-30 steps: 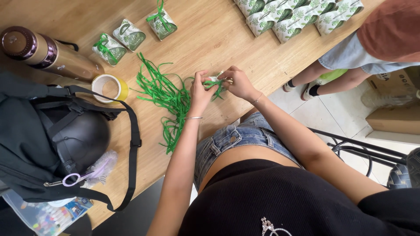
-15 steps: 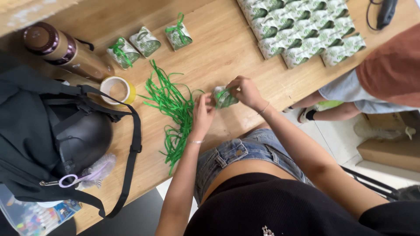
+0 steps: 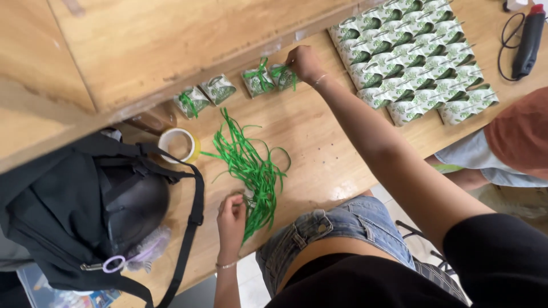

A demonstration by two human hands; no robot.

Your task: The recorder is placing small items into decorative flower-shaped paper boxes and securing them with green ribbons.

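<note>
1. A wooden table [image 3: 337, 142] fills the view, with a raised wooden shelf [image 3: 171, 51] along its far left side.
2. The right hand [image 3: 304, 61] stretches to the far side, fingers closed around a small green-and-white box [image 3: 283, 76] tied with green ribbon, the last in a short row of similar boxes [image 3: 217, 88].
3. The left hand [image 3: 231, 212] rests near the table's front edge, fingertips curled onto the near end of a loose pile of green ribbons [image 3: 254, 168] (whether it actually pinches a strand, I cannot tell).
4. A roll of tape [image 3: 178, 145] sits just left of the ribbons, and a black bag [image 3: 85, 211] lies further left.
5. Far right, many untied boxes [image 3: 416, 57] lie packed in rows, beside a black glue gun [image 3: 528, 40].
6. Another person's leg and orange sleeve [image 3: 519, 137] show at the right edge.
</note>
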